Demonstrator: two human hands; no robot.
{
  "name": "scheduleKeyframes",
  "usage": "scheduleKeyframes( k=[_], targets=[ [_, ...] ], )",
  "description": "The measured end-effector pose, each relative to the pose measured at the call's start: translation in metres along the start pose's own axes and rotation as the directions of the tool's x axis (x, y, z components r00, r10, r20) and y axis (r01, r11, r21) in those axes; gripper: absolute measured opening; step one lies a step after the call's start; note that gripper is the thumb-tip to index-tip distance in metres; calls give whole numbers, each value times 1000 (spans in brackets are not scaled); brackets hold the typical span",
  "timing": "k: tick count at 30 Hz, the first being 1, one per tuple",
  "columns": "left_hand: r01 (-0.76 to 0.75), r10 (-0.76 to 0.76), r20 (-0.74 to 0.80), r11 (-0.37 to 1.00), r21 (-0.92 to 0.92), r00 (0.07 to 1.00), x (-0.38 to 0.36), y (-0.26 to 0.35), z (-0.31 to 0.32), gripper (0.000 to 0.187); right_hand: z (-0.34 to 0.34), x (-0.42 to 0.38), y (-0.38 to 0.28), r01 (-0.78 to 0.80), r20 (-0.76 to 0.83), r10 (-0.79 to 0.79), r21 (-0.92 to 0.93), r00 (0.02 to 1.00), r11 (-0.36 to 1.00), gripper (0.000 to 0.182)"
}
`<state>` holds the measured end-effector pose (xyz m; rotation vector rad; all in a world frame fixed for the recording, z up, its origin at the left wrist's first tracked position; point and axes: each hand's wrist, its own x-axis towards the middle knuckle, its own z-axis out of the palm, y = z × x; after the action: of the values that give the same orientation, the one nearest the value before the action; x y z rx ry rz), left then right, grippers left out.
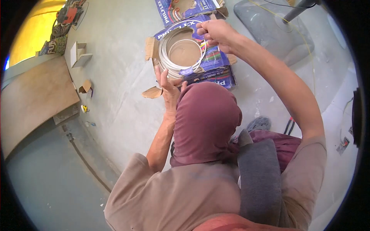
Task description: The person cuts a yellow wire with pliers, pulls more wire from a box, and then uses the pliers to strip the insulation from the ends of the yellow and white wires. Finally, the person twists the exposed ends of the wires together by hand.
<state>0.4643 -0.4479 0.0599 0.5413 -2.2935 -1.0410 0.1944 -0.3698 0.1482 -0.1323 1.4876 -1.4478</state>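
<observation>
A coil of white electrical wire [163,54] lies in a torn blue Philflex box [216,57] on the floor. At the box's upper right, my right hand [219,34] is closed, its fingertips pinching a strand of the wire lifted off the coil. My left hand [169,89] is at the coil's near left edge, fingers spread, with the thumb apart on the right. Its fingertips seem to touch the coil or box edge. Rounded maroon cloth [206,119] hides the floor just below the box.
Another Philflex box [189,8] lies beyond. A grey stand base [269,29] is at upper right, crossed by a thin yellow cord. Red-handled pliers [289,126] lie right. At left are a brown board [38,100], a small open carton [85,87] and a white bracket-like piece [79,56].
</observation>
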Motion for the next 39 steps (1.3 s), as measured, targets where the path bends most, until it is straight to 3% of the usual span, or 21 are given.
scheduleKeyframes(
  k=[3,5,8,12,14,15,17,21,23,25,27,28,29,30,31,32,33,34,35,36,39],
  targets=[
    [-28,33,-34,989,147,999,6,23,-5,95,-12,32,-1,-5,44,-3,164,999,987,27],
    [112,-201,233,931,346,951,7,13,-12,82,-14,34,-14,82,-6,-83,205,997,975,26],
    [96,-234,276,896,434,932,18,19,-11,74,-9,18,-34,146,40,-155,174,987,974,26],
    [18,-154,207,839,544,966,38,40,-2,73,2,0,-26,96,116,-106,94,988,991,27],
    [177,-566,335,665,725,754,54,47,0,69,10,0,-2,96,183,-78,-96,980,991,26],
    [181,-564,330,665,724,757,51,41,1,69,14,7,14,16,178,-25,53,984,998,27],
    [11,-276,301,753,658,913,39,25,4,57,23,-1,28,-28,145,20,60,989,998,28],
    [34,-201,252,839,543,947,24,30,2,46,26,8,39,-117,130,113,27,985,993,33],
    [-102,-43,288,876,471,957,15,25,-3,38,22,19,34,-115,121,116,-19,986,993,36],
    [-144,-8,323,886,441,946,13,30,-13,36,13,9,-3,226,34,-225,-282,974,933,26],
    [-189,36,355,893,408,934,17,27,-18,35,-13,-7,-50,491,107,-486,-345,867,800,25],
    [-216,77,332,887,407,940,23,24,-17,37,-61,-3,-71,596,308,-568,-676,763,434,21],
    [-241,116,310,882,406,944,28,22,-15,40,-34,-59,-116,763,146,-795,-424,589,487,25],
    [-242,120,304,883,402,945,36,25,-13,40,-31,-105,-136,737,83,-806,-469,586,487,29],
    [78,-144,186,943,324,972,46,33,-11,54,-34,-132,-155,775,20,-812,-315,583,548,32],
    [384,-410,103,900,205,906,56,36,-7,67,-28,-152,-159,784,-98,-896,-450,434,429,33],
    [377,-403,109,905,198,909,68,32,-3,67,-54,-160,-173,854,77,-899,-357,430,378,31],
    [203,-220,56,954,220,974,83,27,-1,82,-43,-172,-174,867,-52,-923,-325,382,377,29],
    [24,-26,6,967,252,1000,95,23,1,97,-53,-172,-178,874,41,-942,-389,332,291,29],
    [16,-20,13,968,249,1000,103,29,3,97,-64,-174,-180,873,135,-948,-444,289,203,29],
    [-158,154,39,921,355,987,140,39,11,107,-70,-190,-180,872,124,-935,-418,331,253,29]
  ],
)
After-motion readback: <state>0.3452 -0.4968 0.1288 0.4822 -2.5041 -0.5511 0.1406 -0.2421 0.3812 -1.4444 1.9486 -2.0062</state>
